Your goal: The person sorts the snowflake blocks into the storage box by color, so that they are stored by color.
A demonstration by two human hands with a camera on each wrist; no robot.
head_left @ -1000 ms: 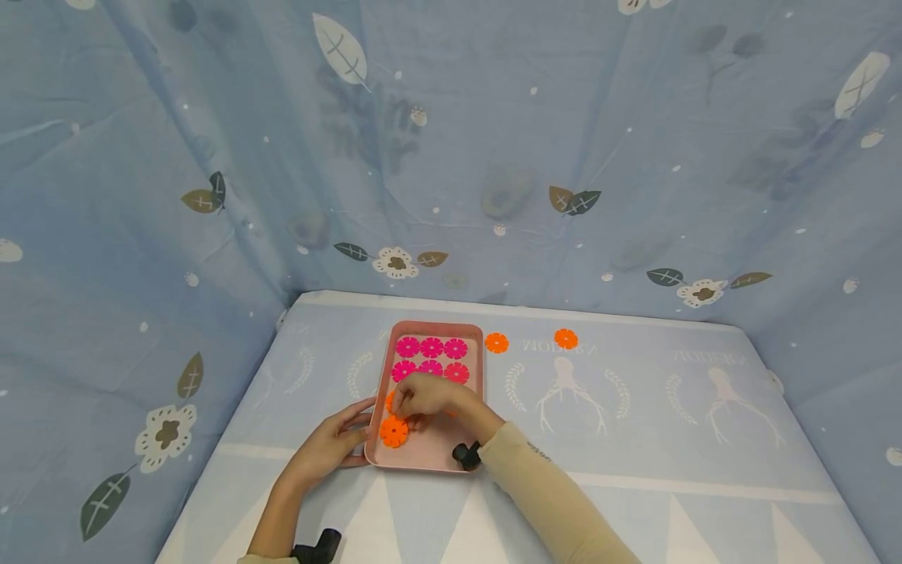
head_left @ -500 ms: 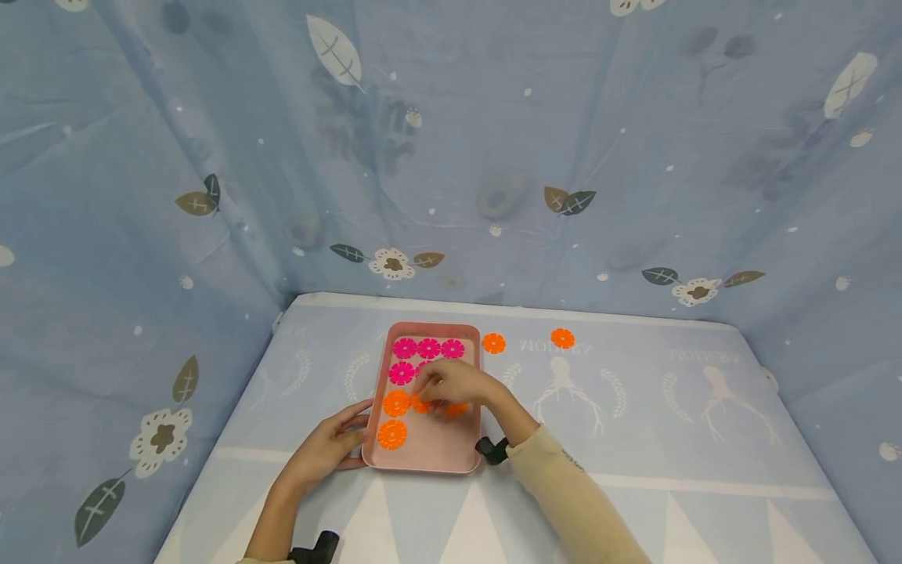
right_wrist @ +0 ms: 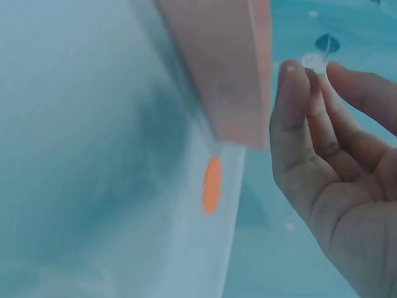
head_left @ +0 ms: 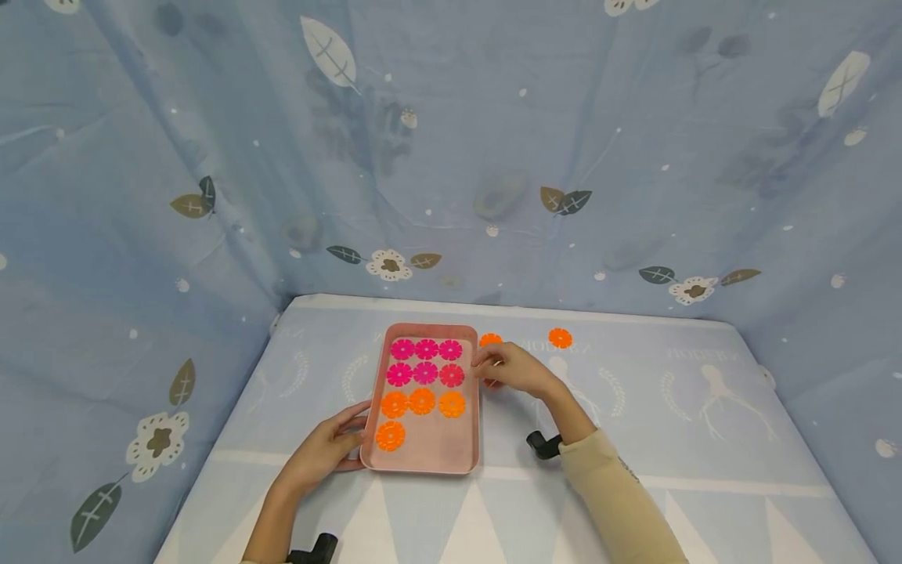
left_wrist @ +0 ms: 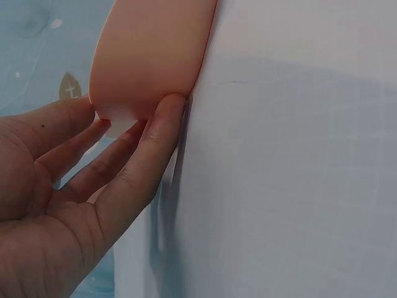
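A shallow pink tray (head_left: pixel 440 462) lies on the table, with rows of flat, notched, flower-shaped plastic discs in it. Pink discs (head_left: pixel 426 373) fill its two far rows. Nearer come orange discs (head_left: pixel 421 401), with a single orange disc (head_left: pixel 391 435) at the near left. My left hand (head_left: pixel 320 453) holds the tray's left side, thumb and fingers against the wall and rim. Just past the tray's right wall hovers my right hand (head_left: pixel 517 370), fingers loosely bent and a gap between thumb and forefinger (right_wrist: pixel 291 93). Partly hidden behind it is a loose orange disc (head_left: pixel 490 339).
Another orange disc (head_left: pixel 561 338) lies farther right on the patterned tablecloth (head_left: pixel 676 415). A blue curtain (head_left: pixel 451 157) with leaf and flower prints encloses the table's back and sides. Black wrist mounts (head_left: pixel 543 445) show on both arms.
My right hand has left the orange discs inside the tray and moved right, beyond the tray's wall. The third-row orange discs are now uncovered. My left hand stays at the tray's side.
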